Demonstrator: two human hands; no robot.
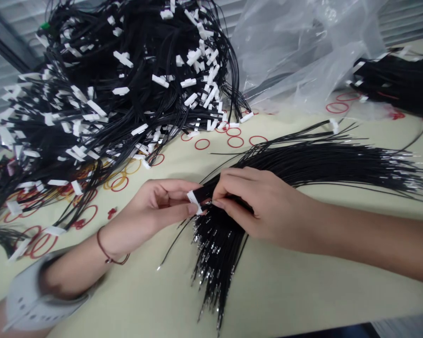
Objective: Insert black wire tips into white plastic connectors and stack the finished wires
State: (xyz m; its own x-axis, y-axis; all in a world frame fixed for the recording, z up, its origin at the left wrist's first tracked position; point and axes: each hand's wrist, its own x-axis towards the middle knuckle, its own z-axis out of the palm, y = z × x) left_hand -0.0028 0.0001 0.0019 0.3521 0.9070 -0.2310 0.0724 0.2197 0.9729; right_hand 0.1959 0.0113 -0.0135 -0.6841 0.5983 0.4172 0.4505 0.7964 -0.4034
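The left hand (148, 211) pinches a white connector housing (194, 202) mid-view, its long axis eleven-to-five, wires leaving toward two; beside it, the right hand (268, 202) pinches a black wire (208, 203). I'd judge the housing partly filled: loose crimped wires (215, 263) fan toward five, and connector-fitted wire bundles (137, 89) heap toward eleven.

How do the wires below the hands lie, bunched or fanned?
Fanned out: the black wires spread apart, silvery tips scattered unevenly.
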